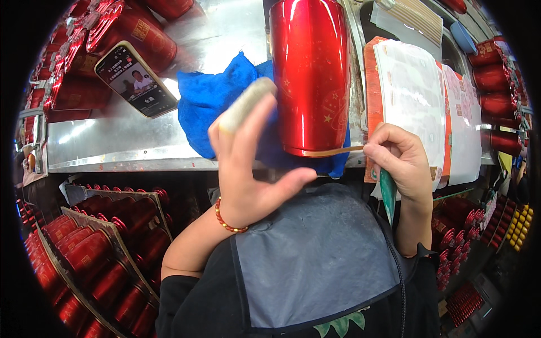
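A shiny red cylinder (pixel 311 73) with small gold stars lies on a blue cloth (pixel 204 107) at the bench's front edge, its near end toward me. A thin gold-brown strip (pixel 338 151) runs along its near rim to the right. My right hand (pixel 398 158) pinches the strip's outer end between thumb and forefinger. A green pointed piece (pixel 387 191) sticks down from the same hand; how it is held is partly hidden. Left of the cylinder, my left hand (pixel 242 158) is open, fingers apart and slightly blurred. A pale cover wraps one of its fingers.
A phone (pixel 137 79) playing a video leans against red cylinders (pixel 132 36) at the left. Printed sheets (pixel 414 101) lie on an orange-red backing to the right. Racks of red cylinders (pixel 90 248) stand below the metal bench (pixel 112 149). A blue tray (pixel 463 37) sits far right.
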`<state>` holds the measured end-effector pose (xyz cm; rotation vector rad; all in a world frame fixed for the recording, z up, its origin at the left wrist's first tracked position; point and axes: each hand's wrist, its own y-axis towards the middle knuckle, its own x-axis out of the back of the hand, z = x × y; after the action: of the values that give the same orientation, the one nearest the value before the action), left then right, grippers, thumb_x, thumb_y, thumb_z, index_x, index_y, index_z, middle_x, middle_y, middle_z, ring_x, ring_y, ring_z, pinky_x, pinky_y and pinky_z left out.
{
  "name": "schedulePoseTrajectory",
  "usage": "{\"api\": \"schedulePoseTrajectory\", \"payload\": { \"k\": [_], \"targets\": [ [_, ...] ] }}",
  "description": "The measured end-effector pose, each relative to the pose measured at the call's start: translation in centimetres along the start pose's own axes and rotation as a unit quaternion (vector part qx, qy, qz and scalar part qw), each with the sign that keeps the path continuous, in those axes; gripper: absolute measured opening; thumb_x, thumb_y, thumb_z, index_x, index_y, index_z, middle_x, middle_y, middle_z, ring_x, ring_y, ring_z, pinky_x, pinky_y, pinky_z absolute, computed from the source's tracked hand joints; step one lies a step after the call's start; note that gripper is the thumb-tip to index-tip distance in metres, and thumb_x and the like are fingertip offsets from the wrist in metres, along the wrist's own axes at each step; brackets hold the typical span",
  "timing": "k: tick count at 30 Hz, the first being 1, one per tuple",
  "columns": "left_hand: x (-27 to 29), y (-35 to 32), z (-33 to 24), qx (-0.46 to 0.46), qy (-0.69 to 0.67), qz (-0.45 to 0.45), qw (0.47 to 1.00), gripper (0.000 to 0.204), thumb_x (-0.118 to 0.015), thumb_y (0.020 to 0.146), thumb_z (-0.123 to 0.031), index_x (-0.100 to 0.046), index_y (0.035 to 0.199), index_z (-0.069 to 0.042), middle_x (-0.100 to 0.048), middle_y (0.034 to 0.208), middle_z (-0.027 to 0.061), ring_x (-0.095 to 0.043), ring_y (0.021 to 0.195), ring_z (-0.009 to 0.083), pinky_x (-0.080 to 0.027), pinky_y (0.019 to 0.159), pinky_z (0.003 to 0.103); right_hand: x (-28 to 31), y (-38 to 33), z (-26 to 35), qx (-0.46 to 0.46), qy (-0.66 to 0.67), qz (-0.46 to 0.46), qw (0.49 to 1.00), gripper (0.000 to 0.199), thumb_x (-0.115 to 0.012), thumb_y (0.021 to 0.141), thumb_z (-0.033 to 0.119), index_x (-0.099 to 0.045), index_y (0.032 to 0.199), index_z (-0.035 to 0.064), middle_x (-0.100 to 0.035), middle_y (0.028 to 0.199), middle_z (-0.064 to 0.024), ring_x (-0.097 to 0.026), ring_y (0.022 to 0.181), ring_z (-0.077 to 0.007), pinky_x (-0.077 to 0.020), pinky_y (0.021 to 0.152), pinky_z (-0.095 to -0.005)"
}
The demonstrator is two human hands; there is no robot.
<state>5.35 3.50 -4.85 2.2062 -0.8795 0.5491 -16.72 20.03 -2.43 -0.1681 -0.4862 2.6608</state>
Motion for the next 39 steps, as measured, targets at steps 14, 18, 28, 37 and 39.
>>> {"api": "schedulePoseTrajectory", "payload": {
  "k": [14, 18, 28, 37, 39],
  "targets": [
    [-0.5, -0.7, 0.4, -0.286, 0.112, -0.045, 0.951, 0.026, -0.076, 0.075, -0.001, -0.08, 0.1, -0.001, -0.076, 0.105, 0.0131, -0.07, 0.097, 0.0253, -0.062, 0.081, 0.031, -0.4, 0.4, -0.1, -0.023, -0.016, 0.005, 1.0, 0.01, -0.072, 0.094, 0.007, -0.066, 0.09, 0.0006, -0.06, 0.077, 0.0046, -0.05, 0.067, -0.0006, -0.0391, 0.061, -0.0182],
    [0.8, -1.7, 0.8, -0.132, 0.098, -0.035, 0.986, 0.031, -0.082, 0.08, -0.013, -0.078, 0.109, -0.005, -0.073, 0.113, 0.0117, -0.064, 0.097, 0.0292, -0.055, 0.084, 0.035, -0.6, 0.7, -0.5, 0.018, -0.017, 0.012, 1.0, 0.009, -0.073, 0.094, 0.005, -0.066, 0.089, 0.0006, -0.059, 0.079, 0.0044, -0.05, 0.067, -0.0004, -0.0389, 0.061, -0.0183],
    [-2.6, 2.8, -0.5, -0.094, 0.154, 0.001, 0.984, 0.113, -0.095, 0.066, -0.038, -0.038, 0.154, 0.004, -0.042, 0.156, 0.023, -0.046, 0.139, 0.0396, -0.039, 0.113, 0.045, -0.9, 1.3, -0.9, 0.046, -0.031, 0.031, 0.998, 0.009, -0.072, 0.093, 0.003, -0.066, 0.088, 0.0008, -0.056, 0.097, -0.0014, -0.052, 0.081, -0.0049, -0.0406, 0.07, -0.0208],
    [-2.1, 1.6, 0.2, -0.022, 0.062, 0.013, 0.998, 0.118, -0.096, 0.067, -0.034, -0.031, 0.158, 0.004, -0.039, 0.158, 0.0233, -0.043, 0.142, 0.0374, -0.037, 0.116, 0.043, -1.5, 1.9, -0.6, 0.064, -0.063, 0.041, 0.995, 0.011, -0.077, 0.089, 0.006, -0.067, 0.085, 0.0021, -0.055, 0.094, 0.0003, -0.05, 0.076, -0.0045, -0.0391, 0.067, -0.021],
    [-2.2, 1.3, 0.7, -0.011, 0.042, 0.016, 0.999, 0.118, -0.095, 0.068, -0.036, -0.03, 0.158, 0.004, -0.038, 0.159, 0.0236, -0.042, 0.143, 0.037, -0.036, 0.117, 0.042, -1.7, 1.6, -0.3, 0.049, -0.047, 0.044, 0.997, 0.012, -0.077, 0.089, 0.006, -0.067, 0.084, 0.0023, -0.055, 0.094, 0.0002, -0.049, 0.076, -0.0043, -0.0389, 0.067, -0.0209]
  ]
}}
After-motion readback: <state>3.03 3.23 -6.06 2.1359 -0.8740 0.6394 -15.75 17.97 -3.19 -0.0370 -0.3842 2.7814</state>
